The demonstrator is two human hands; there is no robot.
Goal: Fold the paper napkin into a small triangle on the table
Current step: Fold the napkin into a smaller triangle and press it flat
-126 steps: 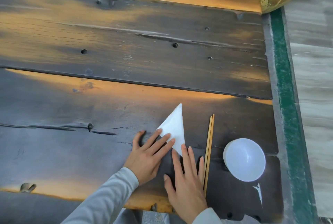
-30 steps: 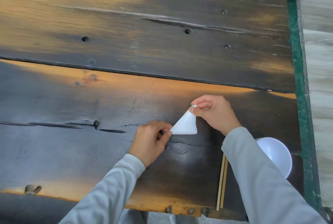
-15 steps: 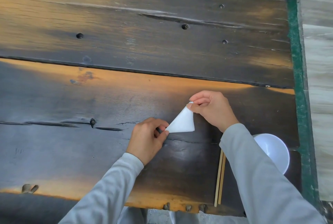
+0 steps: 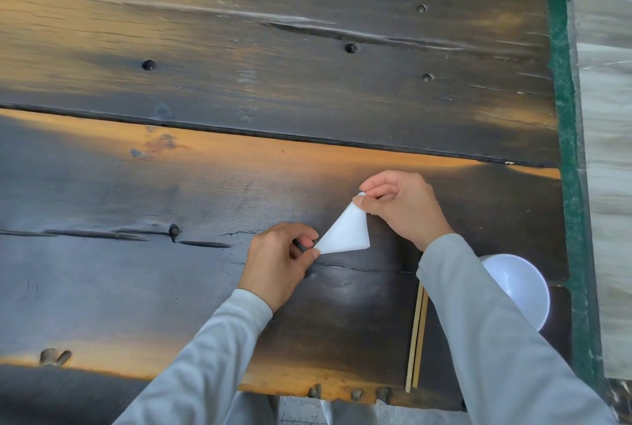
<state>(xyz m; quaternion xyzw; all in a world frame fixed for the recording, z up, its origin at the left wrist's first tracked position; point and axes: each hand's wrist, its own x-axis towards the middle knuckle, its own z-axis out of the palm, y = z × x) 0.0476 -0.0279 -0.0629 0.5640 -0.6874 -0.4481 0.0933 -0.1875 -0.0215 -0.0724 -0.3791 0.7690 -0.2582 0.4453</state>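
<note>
A white paper napkin, folded into a small triangle, is held between both hands just over the dark wooden table. My left hand pinches its lower left corner between thumb and fingers. My right hand pinches its top corner from the right. The napkin's right side is slightly rounded, and its lower edge lies near the table surface.
A pair of wooden chopsticks lies to the right of my left arm, partly under my right sleeve. A white bowl sits at the table's right end, half hidden by that sleeve. A green strip borders the right edge.
Earlier both hands pressed a longer triangle flat beside the chopsticks. Now the napkin is a smaller triangle pinched at two corners. Over the last second the hands barely move.
</note>
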